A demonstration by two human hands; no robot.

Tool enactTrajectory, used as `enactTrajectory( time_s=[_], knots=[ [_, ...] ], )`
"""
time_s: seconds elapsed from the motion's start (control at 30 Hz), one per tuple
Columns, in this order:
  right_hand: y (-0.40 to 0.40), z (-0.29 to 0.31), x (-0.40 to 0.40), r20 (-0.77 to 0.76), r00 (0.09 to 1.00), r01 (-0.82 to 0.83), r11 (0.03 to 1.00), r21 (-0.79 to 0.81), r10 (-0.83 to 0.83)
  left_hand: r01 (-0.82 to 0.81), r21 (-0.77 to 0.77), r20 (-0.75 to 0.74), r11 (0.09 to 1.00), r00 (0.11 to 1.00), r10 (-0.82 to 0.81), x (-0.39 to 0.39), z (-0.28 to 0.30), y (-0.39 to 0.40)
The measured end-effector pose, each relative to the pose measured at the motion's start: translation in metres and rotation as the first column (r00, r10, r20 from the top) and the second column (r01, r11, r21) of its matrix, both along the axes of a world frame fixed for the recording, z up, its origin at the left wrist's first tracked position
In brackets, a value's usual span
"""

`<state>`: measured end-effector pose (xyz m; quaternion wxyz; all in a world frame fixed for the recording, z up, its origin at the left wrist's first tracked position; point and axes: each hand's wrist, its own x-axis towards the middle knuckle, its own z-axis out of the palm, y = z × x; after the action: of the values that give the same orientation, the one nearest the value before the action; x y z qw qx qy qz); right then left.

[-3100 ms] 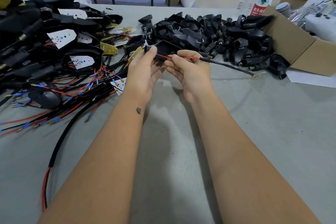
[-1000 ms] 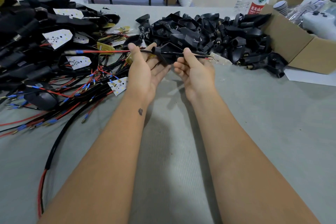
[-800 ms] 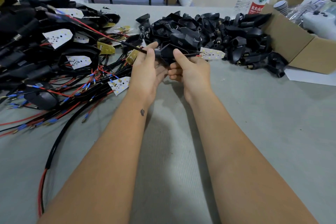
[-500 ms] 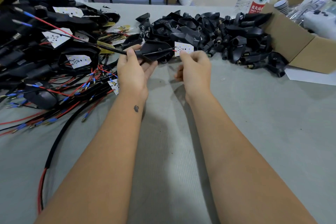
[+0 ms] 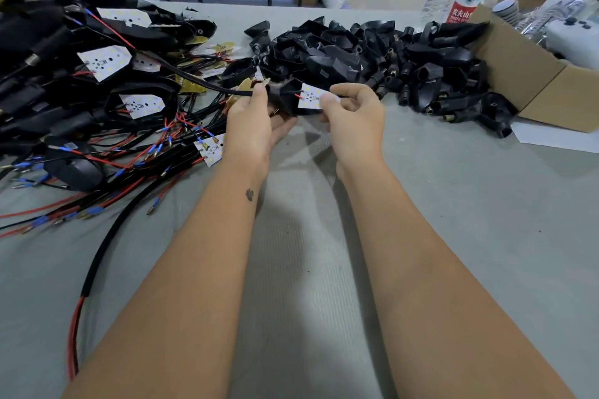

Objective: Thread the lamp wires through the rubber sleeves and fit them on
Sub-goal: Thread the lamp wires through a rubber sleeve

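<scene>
Rubber sleeve (image 5: pixel 285 95): black and soft, held up just above the surface (image 5: pixel 453 236), between the two hands, in front of the big pile.
Head view, left hand (image 5: pixel 249 126): its fingers (image 5: pixel 259 97) are curled round the sleeve's left end, where the black wire comes out.
Head view, right hand (image 5: pixel 353 116): thumb and finger pinch the small white lamp board (image 5: pixel 311 97), which sits right at the sleeve's open mouth.
Wire (image 5: pixel 194 78): black, running from the sleeve up and away to the left, over the heap of other lamps. A short bit of red wire (image 5: pixel 297 94) shows between the board and the sleeve.
Step in hand: I think the wire is through, and the board now has to go into the sleeve.
How to do it well: hold the sleeve still with the left hand. Push the board in flat and straight with the right. Pull the black wire gently so no loop of red wire gets squashed inside. Do not bend the board.
What could go wrong: the board may go in crooked, or the thin red wire may snag at the edge.
Pile of empty sleeves (image 5: pixel 372 55): black, behind the hands.
Finished lamps (image 5: pixel 107 61): heaped at the left with red and black wires.
Cardboard box (image 5: pixel 534 81): at the right.
</scene>
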<state>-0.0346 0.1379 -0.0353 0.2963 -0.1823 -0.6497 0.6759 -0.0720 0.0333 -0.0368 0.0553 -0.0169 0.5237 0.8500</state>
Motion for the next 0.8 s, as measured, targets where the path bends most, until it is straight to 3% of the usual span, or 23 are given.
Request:
enactTrajectory(
  time_s=[0.1,0.33,0.57,0.63,0.7,0.8],
  knots=[
    [-0.003,-0.002,-0.001,0.016,1.0,-0.013,0.997,0.074,0.012,0.028,-0.077,-0.018,0.997,0.999,-0.029,0.002,0.0,0.003],
    [-0.002,-0.006,-0.001,0.023,1.0,-0.015,0.98,0.197,0.011,0.037,-0.028,-0.052,0.999,0.998,-0.039,0.005,0.001,0.002],
    [0.003,-0.005,0.002,-0.009,0.994,0.102,0.867,0.487,-0.112,0.037,-0.108,-0.043,0.993,0.998,-0.042,0.006,0.001,-0.001],
    [0.002,-0.003,0.004,0.041,0.998,0.022,0.914,0.405,-0.043,0.024,-0.13,-0.041,0.991,0.999,-0.03,0.006,0.002,0.0],
    [0.0,0.002,0.006,0.019,0.996,-0.088,0.984,0.155,0.086,0.023,-0.202,-0.058,0.979,0.998,-0.036,0.006,0.002,0.001],
    [0.001,0.008,0.009,-0.007,0.98,-0.195,0.963,-0.188,0.197,0.058,-0.331,-0.103,0.942,0.99,-0.097,0.005,0.001,-0.002]
  ],
)
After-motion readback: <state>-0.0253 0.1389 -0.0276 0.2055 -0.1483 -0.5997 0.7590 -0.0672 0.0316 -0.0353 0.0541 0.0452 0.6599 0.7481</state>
